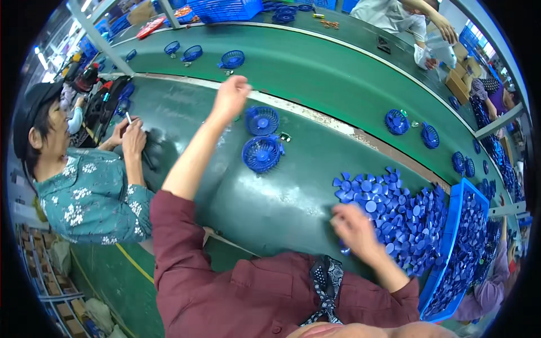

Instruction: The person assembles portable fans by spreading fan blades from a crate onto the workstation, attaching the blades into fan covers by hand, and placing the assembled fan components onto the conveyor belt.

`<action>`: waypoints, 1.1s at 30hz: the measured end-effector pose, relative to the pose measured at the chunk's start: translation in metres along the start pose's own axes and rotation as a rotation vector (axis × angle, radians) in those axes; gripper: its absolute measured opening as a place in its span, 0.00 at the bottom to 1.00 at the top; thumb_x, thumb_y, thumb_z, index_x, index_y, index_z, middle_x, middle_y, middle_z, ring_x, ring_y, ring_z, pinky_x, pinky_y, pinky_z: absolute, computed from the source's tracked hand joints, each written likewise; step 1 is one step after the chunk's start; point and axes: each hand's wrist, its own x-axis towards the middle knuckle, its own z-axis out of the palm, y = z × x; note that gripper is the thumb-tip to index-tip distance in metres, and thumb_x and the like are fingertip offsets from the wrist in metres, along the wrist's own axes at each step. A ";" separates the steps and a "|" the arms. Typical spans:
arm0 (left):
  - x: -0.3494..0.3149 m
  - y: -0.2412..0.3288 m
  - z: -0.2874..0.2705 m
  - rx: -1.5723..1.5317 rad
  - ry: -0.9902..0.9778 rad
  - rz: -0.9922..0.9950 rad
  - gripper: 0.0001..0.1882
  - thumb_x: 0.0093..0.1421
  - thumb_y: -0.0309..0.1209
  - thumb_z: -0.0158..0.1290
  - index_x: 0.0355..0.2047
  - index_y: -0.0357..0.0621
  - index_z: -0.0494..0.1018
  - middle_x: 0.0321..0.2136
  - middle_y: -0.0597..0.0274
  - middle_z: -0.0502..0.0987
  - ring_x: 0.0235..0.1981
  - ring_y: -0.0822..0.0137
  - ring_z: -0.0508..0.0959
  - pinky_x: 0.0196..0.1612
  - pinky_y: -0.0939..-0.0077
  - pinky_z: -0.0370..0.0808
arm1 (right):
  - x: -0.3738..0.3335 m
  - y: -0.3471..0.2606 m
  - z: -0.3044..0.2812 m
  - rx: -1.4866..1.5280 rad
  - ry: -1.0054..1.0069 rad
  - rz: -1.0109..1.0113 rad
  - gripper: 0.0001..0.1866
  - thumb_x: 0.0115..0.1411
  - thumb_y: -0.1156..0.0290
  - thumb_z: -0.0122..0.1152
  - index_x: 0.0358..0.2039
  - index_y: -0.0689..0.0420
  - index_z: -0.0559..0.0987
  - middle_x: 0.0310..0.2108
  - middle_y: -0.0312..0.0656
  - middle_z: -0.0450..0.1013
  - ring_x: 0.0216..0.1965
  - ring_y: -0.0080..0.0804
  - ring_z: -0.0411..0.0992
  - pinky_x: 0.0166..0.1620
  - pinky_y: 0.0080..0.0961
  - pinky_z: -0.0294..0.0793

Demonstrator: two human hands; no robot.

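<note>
My left hand [230, 100] reaches out over the inner edge of the green conveyor belt, fingers loosely bent and apart, nothing visible in them. Just below its wrist, two round blue slatted fan cages sit on the dark green worktop: a farther cage [262, 120] and a nearer cage [261, 154]. Beside them lies a small metal-and-white part [285, 137]. My right hand [354, 228] hovers at the left rim of a heap of small blue bladed pieces [394, 205], its fingers curled and blurred; what they hold, if anything, is hidden. A blue piece [345, 250] shows just under that hand.
A blue crate [445, 270] full of similar pieces stands at the right. More blue cages [232, 58] with small parts ride on the belt [315, 67]. At left, a co-worker [84, 191] holds a thin tool. Another person [394, 19] works across the belt.
</note>
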 end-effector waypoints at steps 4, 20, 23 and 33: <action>0.092 -0.093 -0.006 0.504 0.164 0.186 0.18 0.54 0.33 0.49 0.43 0.37 0.74 0.40 0.41 0.76 0.43 0.46 0.76 0.47 0.53 0.72 | -0.022 -0.004 0.069 0.017 0.030 -0.152 0.18 0.49 0.77 0.61 0.44 0.60 0.75 0.38 0.47 0.73 0.41 0.45 0.70 0.43 0.36 0.72; 0.099 -0.019 0.029 0.691 -0.029 0.351 0.08 0.57 0.28 0.50 0.36 0.40 0.73 0.36 0.48 0.76 0.39 0.46 0.76 0.41 0.56 0.72 | -0.031 0.010 0.080 -0.004 -0.057 -0.190 0.29 0.39 0.80 0.62 0.47 0.60 0.72 0.43 0.43 0.68 0.40 0.40 0.67 0.41 0.30 0.71; 0.019 0.077 0.026 0.354 -0.182 0.468 0.12 0.56 0.28 0.52 0.42 0.40 0.74 0.39 0.46 0.76 0.43 0.47 0.75 0.45 0.59 0.72 | -0.033 0.014 0.080 -0.014 -0.006 -0.188 0.26 0.42 0.80 0.60 0.46 0.61 0.72 0.42 0.44 0.68 0.41 0.42 0.67 0.41 0.32 0.71; -0.220 0.111 0.027 0.185 -0.716 0.630 0.11 0.49 0.26 0.57 0.34 0.37 0.73 0.31 0.52 0.73 0.35 0.51 0.75 0.37 0.60 0.73 | -0.024 -0.004 0.041 -0.016 0.126 -0.188 0.16 0.48 0.81 0.59 0.40 0.60 0.74 0.39 0.45 0.70 0.40 0.46 0.69 0.40 0.36 0.73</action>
